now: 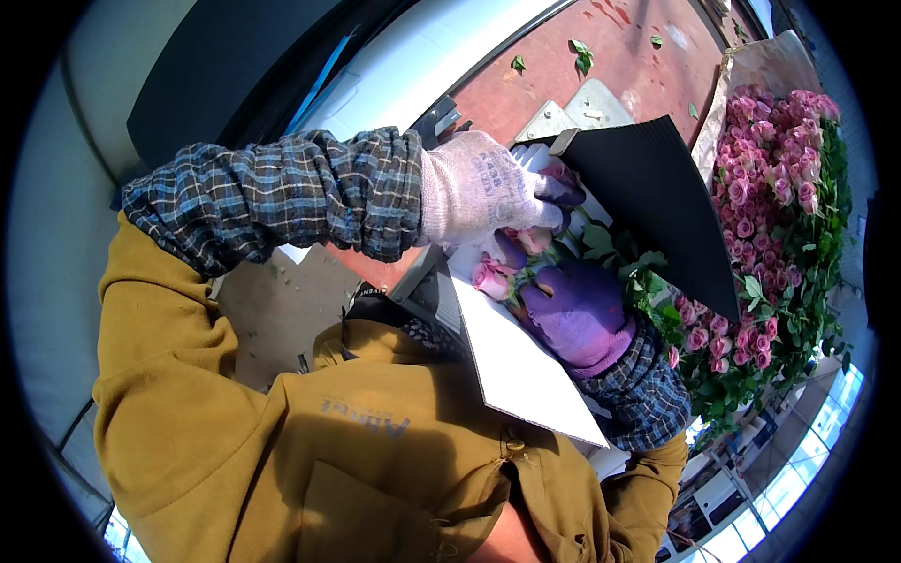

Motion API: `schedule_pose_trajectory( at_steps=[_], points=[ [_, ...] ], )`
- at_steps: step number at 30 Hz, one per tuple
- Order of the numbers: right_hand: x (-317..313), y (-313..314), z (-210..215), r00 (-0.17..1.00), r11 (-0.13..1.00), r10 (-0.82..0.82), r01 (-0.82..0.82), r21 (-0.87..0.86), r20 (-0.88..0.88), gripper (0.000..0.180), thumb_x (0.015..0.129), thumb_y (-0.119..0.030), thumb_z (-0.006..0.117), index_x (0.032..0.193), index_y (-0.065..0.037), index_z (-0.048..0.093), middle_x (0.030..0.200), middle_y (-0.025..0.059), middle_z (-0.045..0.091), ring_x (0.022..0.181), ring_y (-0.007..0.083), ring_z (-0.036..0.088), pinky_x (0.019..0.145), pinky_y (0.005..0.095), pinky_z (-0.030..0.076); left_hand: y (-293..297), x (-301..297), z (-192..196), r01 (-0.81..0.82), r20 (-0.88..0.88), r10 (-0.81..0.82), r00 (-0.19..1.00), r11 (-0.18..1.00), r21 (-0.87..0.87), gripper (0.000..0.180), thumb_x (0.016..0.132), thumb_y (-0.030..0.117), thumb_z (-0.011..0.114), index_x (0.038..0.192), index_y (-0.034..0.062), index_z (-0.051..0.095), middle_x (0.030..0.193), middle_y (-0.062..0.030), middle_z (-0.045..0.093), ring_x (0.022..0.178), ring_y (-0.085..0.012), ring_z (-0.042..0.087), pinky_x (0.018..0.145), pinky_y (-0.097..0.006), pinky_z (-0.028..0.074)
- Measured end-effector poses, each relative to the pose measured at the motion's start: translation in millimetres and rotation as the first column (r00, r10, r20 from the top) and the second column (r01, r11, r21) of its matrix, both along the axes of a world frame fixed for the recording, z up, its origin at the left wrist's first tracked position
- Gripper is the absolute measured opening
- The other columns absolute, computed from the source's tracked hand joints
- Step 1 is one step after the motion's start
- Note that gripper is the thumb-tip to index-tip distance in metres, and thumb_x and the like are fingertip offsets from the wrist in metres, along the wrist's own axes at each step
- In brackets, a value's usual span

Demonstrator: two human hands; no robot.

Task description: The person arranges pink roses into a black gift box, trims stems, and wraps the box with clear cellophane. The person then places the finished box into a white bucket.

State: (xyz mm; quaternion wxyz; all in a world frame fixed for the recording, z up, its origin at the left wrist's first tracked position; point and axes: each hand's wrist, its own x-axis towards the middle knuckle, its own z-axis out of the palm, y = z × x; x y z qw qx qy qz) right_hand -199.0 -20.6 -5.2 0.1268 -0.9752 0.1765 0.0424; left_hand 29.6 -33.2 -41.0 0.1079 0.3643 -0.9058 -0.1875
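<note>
Nearest the cam is the worker's mustard jacket (375, 450), filling the space below the white card sheet (511, 352). The pink rose (493, 278) is at the card's far end, nr its upper left corner; a second bloom (533, 240) shows just beyond, w/ a third (560, 174) farther out, partly under the L hand (488, 192). The black corrugated board (657, 206) leans beyond and to the right of the card; the big rose heap (765, 197) lies well to the card's right.

Step in hand looks like arranging blooms at the card's far end. To do it well, the worker prob. should steer each bloom by its stem or green base, not the petals, b/c those likely bruise fast; line heads up evenly, keep pressure light, and keep the leaves (605, 239) beyond the card from folding in btwn heads. Card edge could nick petals if shoved, so best kept steady.

Grip: L hand, gloved, reaches over the blooms past the card's far end, fingers bent down, approx. half curled, at the third bloom; can't tell if they pinch it. R hand (577, 310), in a purple glove, is along the card's right edge, fingers loosely curled, not spread, by the pink rose's green base; whether they press on its stem is hidden.
</note>
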Motion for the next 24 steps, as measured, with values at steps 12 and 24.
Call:
schedule_pose_trajectory(
  at_steps=[12,24],
  points=[
    [10,0,-14,0.995,0.989,-0.052,0.039,0.139,0.089,0.009,0.075,-0.018,0.059,0.08,-0.011,0.058,0.079,0.005,0.053,0.068,0.0221,0.055,0.057,0.0356,0.045,0,-1,1,0.006,-0.044,-0.003,0.999,0.999,0.052,0.039,0.075,0.026,0.069,0.113,0.0238,0.059,0.121,-0.0006,0.057,0.079,-0.0247,0.067,0.059,-0.037,0.053],
    [-8,-13,90,0.786,0.715,-0.091,-0.376,0.589,0.612,0.027,0.078,-0.023,0.072,0.097,-0.004,0.069,0.08,0.0058,0.059,0.065,0.019,0.06,0.051,0.0287,0.046,3,2,-5,0.042,-0.088,-0.04,0.995,0.999,0.02,0.048,0.074,0.035,0.071,0.117,0.0221,0.055,0.134,-0.0015,0.05,0.075,-0.0248,0.066,0.058,-0.035,0.053]
  ],
)
